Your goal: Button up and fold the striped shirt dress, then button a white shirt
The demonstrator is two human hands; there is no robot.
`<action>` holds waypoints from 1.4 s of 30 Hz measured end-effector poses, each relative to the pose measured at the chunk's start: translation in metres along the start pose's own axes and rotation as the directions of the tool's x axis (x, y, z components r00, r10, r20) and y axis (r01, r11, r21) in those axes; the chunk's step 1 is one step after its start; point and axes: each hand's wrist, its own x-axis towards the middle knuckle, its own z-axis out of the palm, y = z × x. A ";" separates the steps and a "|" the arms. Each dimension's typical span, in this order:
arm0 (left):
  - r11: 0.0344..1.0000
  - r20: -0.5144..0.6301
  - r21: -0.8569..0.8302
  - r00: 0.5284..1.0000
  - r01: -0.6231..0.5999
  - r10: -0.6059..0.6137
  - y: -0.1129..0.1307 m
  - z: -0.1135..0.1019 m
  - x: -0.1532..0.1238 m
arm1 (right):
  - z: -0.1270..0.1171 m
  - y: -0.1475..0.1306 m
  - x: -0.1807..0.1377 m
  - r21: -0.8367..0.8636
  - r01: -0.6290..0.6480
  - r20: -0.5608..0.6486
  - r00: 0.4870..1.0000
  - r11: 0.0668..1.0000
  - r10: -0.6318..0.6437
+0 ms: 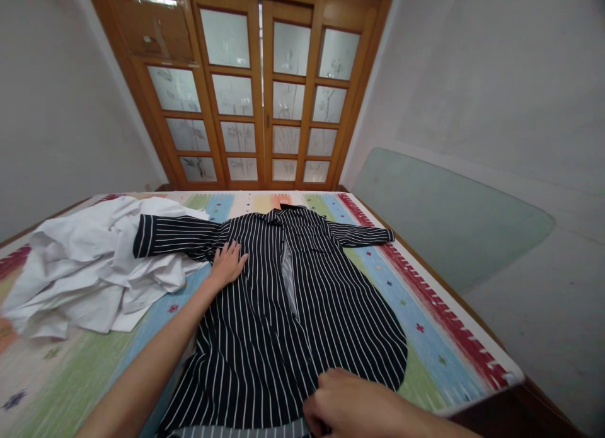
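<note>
A black shirt with white stripes lies spread front side up, its collar at the far end and its sleeves out to both sides. The front gapes a little below the collar, showing the paler inside. My left hand rests flat on the shirt near the left armpit, fingers spread. At the near hem, my right hand is closed with the fingers curled on the shirt's edge. Part of the hem is turned up beside it, showing its grey inner side.
A crumpled white cloth lies on the left, partly under the left sleeve. Everything rests on a table-like surface with a colourful patterned cover. A frosted glass panel leans by the right wall. Wooden glazed doors stand behind.
</note>
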 end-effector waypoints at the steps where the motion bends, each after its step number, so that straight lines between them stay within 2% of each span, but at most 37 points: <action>1: 1.000 -0.003 -0.001 1.000 -0.017 0.017 0.002 -0.001 -0.002 | -0.008 0.001 0.002 0.025 -0.021 -0.045 0.999 0.999 0.022; 4: 0.992 0.025 -0.039 0.993 -0.118 0.119 0.009 -0.009 -0.016 | -0.031 0.007 0.010 0.073 -0.108 -0.213 0.969 0.991 0.122; 6: 0.967 0.075 -0.113 0.968 -0.229 0.238 0.014 -0.020 -0.037 | -0.038 0.013 0.017 0.086 -0.156 -0.292 0.940 0.984 0.174; 7: 0.943 0.100 -0.164 0.946 -0.289 0.307 0.016 -0.026 -0.050 | -0.040 0.017 0.020 0.088 -0.174 -0.318 0.928 0.981 0.193; 9: 0.863 0.153 -0.304 0.874 -0.403 0.461 0.016 -0.040 -0.083 | -0.038 0.023 0.026 0.091 -0.199 -0.341 0.915 0.976 0.218; 11: 0.784 0.201 -0.436 0.802 -0.441 0.563 0.013 -0.051 -0.119 | -0.034 0.029 0.032 0.102 -0.218 -0.346 0.907 0.971 0.240; 13: 0.723 0.205 -0.530 0.761 -0.442 0.616 0.009 -0.056 -0.155 | -0.030 0.035 0.037 0.116 -0.251 -0.353 0.894 0.961 0.276; 15: 0.717 0.196 -0.567 0.779 -0.406 0.596 0.006 -0.056 -0.187 | -0.027 0.039 0.043 0.130 -0.276 -0.363 0.880 0.952 0.305; 17: 0.746 0.176 -0.568 0.834 -0.348 0.523 0.003 -0.053 -0.211 | -0.027 0.043 0.050 0.143 -0.288 -0.363 0.875 0.947 0.321; 19: 0.775 0.147 -0.550 0.878 -0.311 0.456 0.001 -0.049 -0.227 | -0.028 0.046 0.058 0.146 -0.295 -0.360 0.873 0.944 0.329; 21: 0.792 0.110 -0.528 0.899 -0.308 0.423 -0.002 -0.046 -0.235 | -0.030 0.049 0.067 0.136 -0.321 -0.376 0.859 0.937 0.349; 25: 0.789 0.001 -0.500 0.911 -0.357 0.413 -0.014 -0.036 -0.243 | -0.035 0.053 0.081 0.126 -0.356 -0.435 0.819 0.926 0.374; 28: 0.774 -0.085 -0.505 0.914 -0.382 0.396 -0.025 -0.029 -0.248 | -0.038 0.056 0.088 0.118 -0.337 -0.444 0.823 0.934 0.353; 30: 0.788 -0.107 -0.505 0.932 -0.351 0.347 -0.031 -0.029 -0.253 | -0.038 0.058 0.091 0.101 -0.331 -0.455 0.824 0.938 0.339; 33: 0.830 -0.080 -0.481 0.957 -0.281 0.277 -0.037 -0.036 -0.260 | -0.039 0.063 0.096 0.098 -0.319 -0.463 0.824 0.943 0.327; 37: 0.824 0.027 -0.481 0.935 -0.299 0.355 -0.038 -0.047 -0.268 | -0.056 0.080 0.108 0.173 -0.256 -0.498 0.810 0.951 0.309; 40: 0.799 0.032 -0.518 0.927 -0.304 0.373 -0.036 -0.048 -0.271 | -0.082 0.101 0.125 0.240 -0.193 -0.579 0.759 0.952 0.299; 42: 0.788 0.049 -0.544 0.926 -0.290 0.375 -0.035 -0.046 -0.272 | -0.100 0.115 0.139 0.255 -0.226 -0.630 0.699 0.940 0.338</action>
